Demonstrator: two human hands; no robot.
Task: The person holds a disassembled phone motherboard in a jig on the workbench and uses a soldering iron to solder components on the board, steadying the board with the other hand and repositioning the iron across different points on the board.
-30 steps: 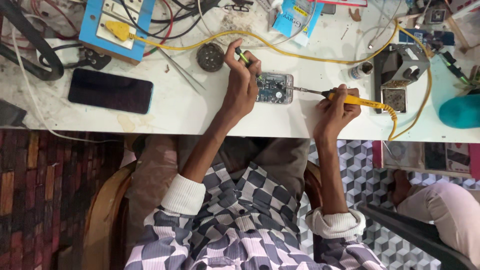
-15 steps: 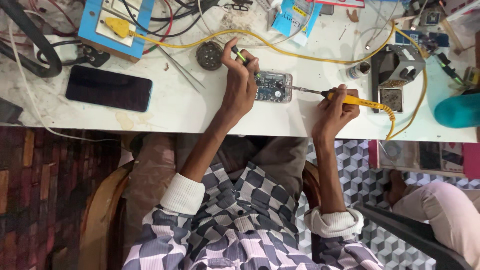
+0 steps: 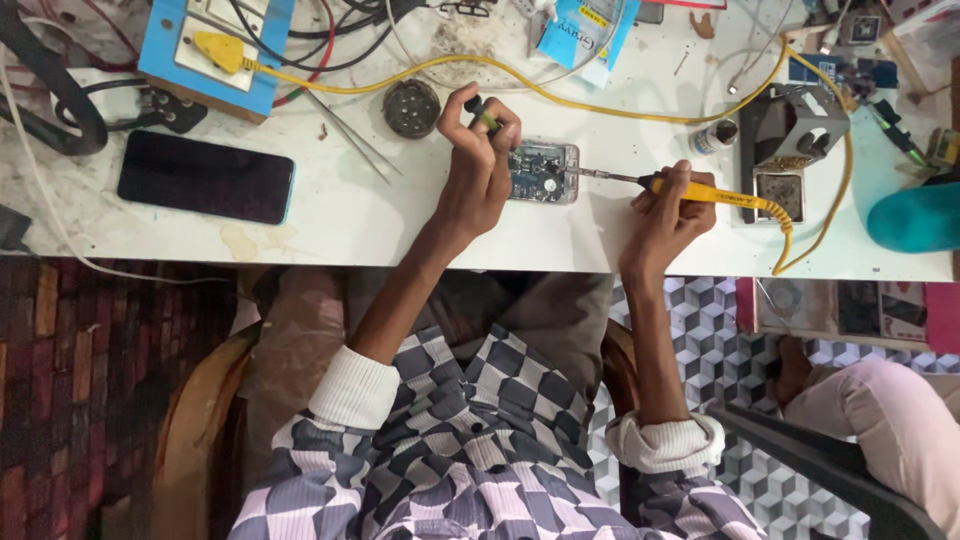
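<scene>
On the white workbench (image 3: 380, 225) lies a small circuit board in a clear case (image 3: 543, 172). My left hand (image 3: 478, 165) rests beside the board's left end, fingers closed round a thin green-and-black tool (image 3: 484, 115) that points up and away. My right hand (image 3: 665, 215) grips a yellow-handled soldering iron (image 3: 712, 195). Its metal tip reaches left to the board's right edge. A yellow cord (image 3: 815, 215) runs from the iron's handle.
A dark phone (image 3: 205, 177) lies at left. A blue socket board with a yellow plug (image 3: 215, 50), tweezers (image 3: 350, 137), a round metal tin (image 3: 411, 107), a soldering stand (image 3: 795, 140) and a teal object (image 3: 915, 217) stand around. Another person's leg (image 3: 890, 420) is at lower right.
Both hands hold the same pose over the board. The iron's tip stays at the board's right edge; only the view shifts slightly.
</scene>
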